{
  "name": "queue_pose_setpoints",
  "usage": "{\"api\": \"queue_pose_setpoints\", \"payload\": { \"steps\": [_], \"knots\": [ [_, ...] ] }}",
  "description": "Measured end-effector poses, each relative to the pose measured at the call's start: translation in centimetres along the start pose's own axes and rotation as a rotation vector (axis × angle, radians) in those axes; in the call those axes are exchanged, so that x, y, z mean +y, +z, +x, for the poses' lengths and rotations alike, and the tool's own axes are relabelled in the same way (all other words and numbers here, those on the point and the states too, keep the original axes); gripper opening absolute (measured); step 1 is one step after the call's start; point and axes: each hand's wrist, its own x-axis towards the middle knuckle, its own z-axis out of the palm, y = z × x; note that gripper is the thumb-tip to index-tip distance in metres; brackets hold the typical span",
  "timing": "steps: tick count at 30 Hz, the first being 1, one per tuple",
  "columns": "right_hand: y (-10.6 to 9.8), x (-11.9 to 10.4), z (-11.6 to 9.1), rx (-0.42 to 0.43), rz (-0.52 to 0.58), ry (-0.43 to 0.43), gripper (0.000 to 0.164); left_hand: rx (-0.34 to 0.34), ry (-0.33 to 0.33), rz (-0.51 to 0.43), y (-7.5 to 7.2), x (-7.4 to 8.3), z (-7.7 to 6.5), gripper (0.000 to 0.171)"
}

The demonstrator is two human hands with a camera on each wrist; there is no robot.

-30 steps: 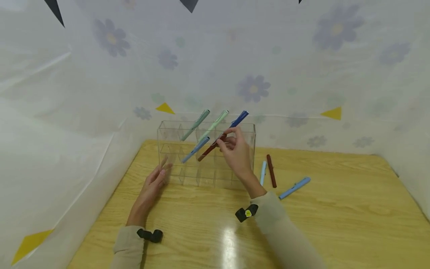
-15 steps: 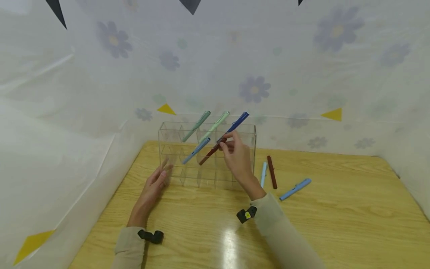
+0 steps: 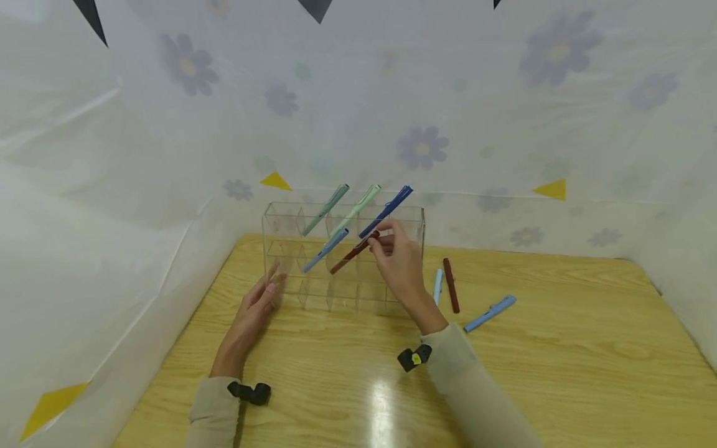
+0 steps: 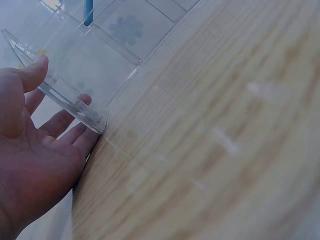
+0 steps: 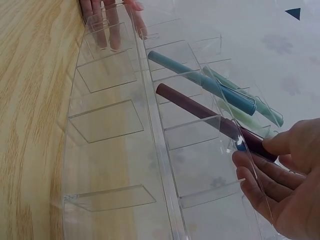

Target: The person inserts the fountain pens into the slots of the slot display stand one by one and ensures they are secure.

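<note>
My right hand pinches the upper end of a dark red pen between thumb and fingers. The pen slants in the middle tier of a clear acrylic pen holder, right of a blue pen. Behind them, a grey-green pen, a light green pen and a dark blue pen lean in the top tier. My left hand rests against the holder's left end. In the left wrist view its fingers lie fairly straight along the clear end panel, thumb at the panel's edge.
On the wooden table, right of the holder, lie a light blue pen, another dark red pen and a blue pen. A flower-patterned white curtain hangs behind the table and along its sides.
My right hand has moved slightly down with the dark red pen, which now sits lower in the holder's middle tier. My left hand stays at the holder's left end.
</note>
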Motion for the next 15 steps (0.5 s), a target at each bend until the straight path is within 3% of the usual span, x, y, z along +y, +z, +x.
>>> {"api": "queue_pose_setpoints", "payload": {
  "steps": [6, 15],
  "knots": [
    [-1.1, -0.3, -0.3, -0.003, 0.011, 0.033, 0.024, -0.002, -0.001, -0.005, 0.0, -0.1, 0.1, 0.053],
    [-4.3, -1.9, -0.9, 0.018, 0.112, 0.002, 0.027, -0.011, -0.003, -0.015, -0.1, 0.0, 0.1, 0.053]
  ]
}}
